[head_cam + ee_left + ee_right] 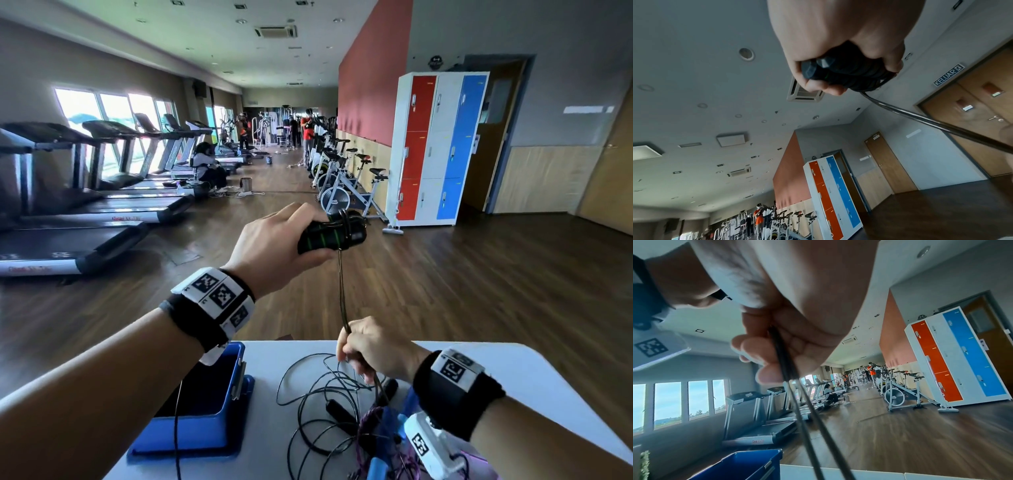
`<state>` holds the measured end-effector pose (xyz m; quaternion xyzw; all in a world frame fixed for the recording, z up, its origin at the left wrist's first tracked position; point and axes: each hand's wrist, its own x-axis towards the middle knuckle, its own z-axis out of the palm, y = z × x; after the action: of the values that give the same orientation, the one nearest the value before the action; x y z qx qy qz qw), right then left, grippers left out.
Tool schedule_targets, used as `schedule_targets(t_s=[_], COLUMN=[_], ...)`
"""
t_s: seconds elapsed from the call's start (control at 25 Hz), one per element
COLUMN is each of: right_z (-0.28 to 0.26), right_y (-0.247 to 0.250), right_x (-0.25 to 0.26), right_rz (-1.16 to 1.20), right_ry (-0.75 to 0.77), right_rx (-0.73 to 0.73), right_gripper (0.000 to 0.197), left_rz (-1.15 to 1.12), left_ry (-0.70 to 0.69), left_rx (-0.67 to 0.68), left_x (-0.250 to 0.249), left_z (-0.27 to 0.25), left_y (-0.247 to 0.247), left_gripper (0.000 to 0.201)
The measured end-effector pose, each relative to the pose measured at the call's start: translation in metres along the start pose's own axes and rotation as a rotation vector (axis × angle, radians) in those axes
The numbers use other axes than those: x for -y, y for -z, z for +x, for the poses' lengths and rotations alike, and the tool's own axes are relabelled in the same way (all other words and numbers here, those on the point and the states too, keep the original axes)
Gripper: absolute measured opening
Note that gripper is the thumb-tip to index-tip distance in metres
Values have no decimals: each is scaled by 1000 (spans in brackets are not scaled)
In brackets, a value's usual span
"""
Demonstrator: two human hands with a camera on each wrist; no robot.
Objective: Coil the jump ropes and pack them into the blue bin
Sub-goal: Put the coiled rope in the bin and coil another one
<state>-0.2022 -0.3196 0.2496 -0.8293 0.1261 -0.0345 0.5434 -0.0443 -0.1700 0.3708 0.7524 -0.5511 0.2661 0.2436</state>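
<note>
1. Head view: left hand [274, 240] grips the handle bundle [330, 234], raised above the blue bin [191, 442] on the worktop [513, 370]. The rope [342, 291] runs straight down to the right hand [373, 346].
2. Left wrist view: fingers [830, 88] curl round the handles.
3. Right wrist view: right hand pinches the rope right of the bin.

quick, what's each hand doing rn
Left hand: grips the black jump rope handles, cord wound round them.
Right hand: pinches the cord.

Surface: a white table [479, 363] stood on a wood floor.
Left part: a blue bin [191, 428] sat open on it.
Middle: loose black jump ropes [318, 404] lay tangled there.
Right front: purple and blue ropes [380, 431] lay heaped.
</note>
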Motion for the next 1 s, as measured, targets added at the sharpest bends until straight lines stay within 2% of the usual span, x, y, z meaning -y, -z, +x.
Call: schedule_targets(t_s=[0.2, 0.32, 0.4, 0.64, 0.8, 0.88, 0.96, 1.0], right_z=[4, 3, 4, 13, 22, 29, 35, 39], right_y=[-10, -7, -4, 21, 35, 44, 56, 63], right_x=[-6, -8, -9, 3, 15, 24, 38, 44], right_rz=[-92, -144, -125, 67, 336, 350, 202, 104], right_ry=[9, -1, -24, -29, -34, 49, 261, 394], right_rx=[33, 50, 46, 37, -36, -219, -564, -673], right_gripper=[23, 24, 24, 17, 43, 34, 14, 17], left_rz=[93, 219, 210, 102, 45, 32, 13, 5], left_ry=[-88, -143, -157, -234, -284, -315, -336, -339], left_rx=[62, 129, 113, 24, -29, -24, -10, -9], left_x=[-7, -7, -7, -7, -16, -20, -21, -21], left_z=[0, -2, -3, -1, 0, -1, -4, -6], left_y=[0, -2, -2, -2, 2, 3, 3, 3], left_gripper=[74, 70, 65, 59, 58, 58, 58, 57])
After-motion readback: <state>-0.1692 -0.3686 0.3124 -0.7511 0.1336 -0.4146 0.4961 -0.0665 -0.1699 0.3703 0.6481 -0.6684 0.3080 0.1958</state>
